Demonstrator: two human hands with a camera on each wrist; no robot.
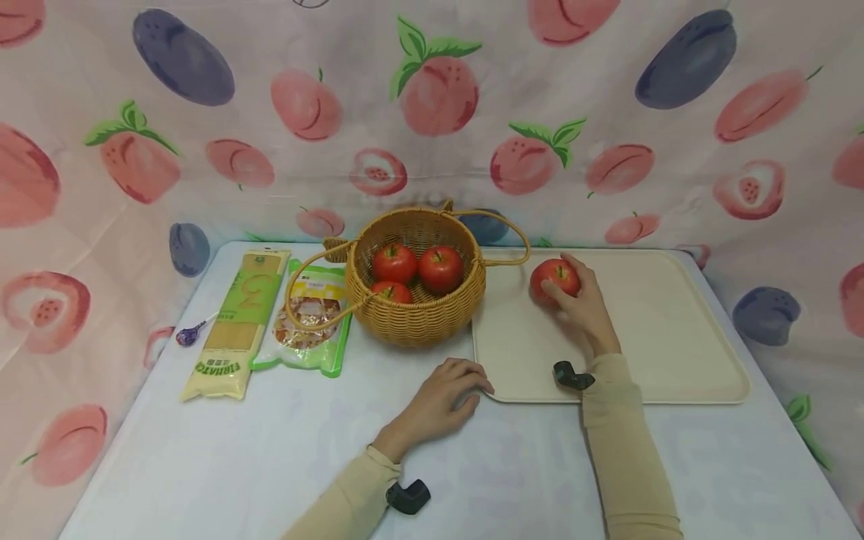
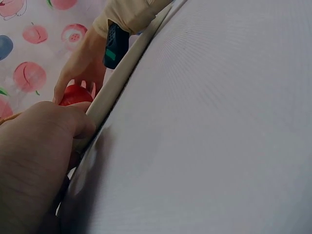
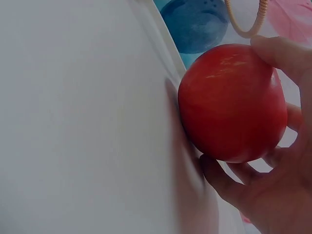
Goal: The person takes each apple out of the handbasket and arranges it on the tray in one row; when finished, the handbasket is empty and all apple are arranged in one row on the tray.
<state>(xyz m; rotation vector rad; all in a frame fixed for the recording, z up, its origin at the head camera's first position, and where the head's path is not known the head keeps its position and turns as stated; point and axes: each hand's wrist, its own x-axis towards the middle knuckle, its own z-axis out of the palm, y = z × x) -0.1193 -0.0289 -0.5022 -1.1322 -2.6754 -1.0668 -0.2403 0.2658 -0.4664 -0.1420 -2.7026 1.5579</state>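
My right hand [image 1: 583, 304] holds a red apple [image 1: 555, 281] over the left part of the cream tray [image 1: 661, 322]. In the right wrist view, thumb and fingers surround the apple [image 3: 231, 102], which is very close to or touching the tray surface. My left hand [image 1: 439, 401] rests by the tray's near left corner, its loosely bent fingers touching the rim. The left wrist view shows this hand [image 2: 39, 146] against the tray edge [image 2: 112, 90]. A wicker basket [image 1: 418, 322] left of the tray holds three red apples, one partly hidden by the basket's rim.
Left of the basket lie a green-and-white snack bag [image 1: 307, 322], a pack of noodles [image 1: 236, 322] and a purple-wrapped lollipop [image 1: 189, 334]. One basket handle [image 1: 313, 326] hangs over the bag, the other [image 1: 516, 259] over the tray's corner. A fruit-print curtain [image 1: 432, 165] stands behind the table.
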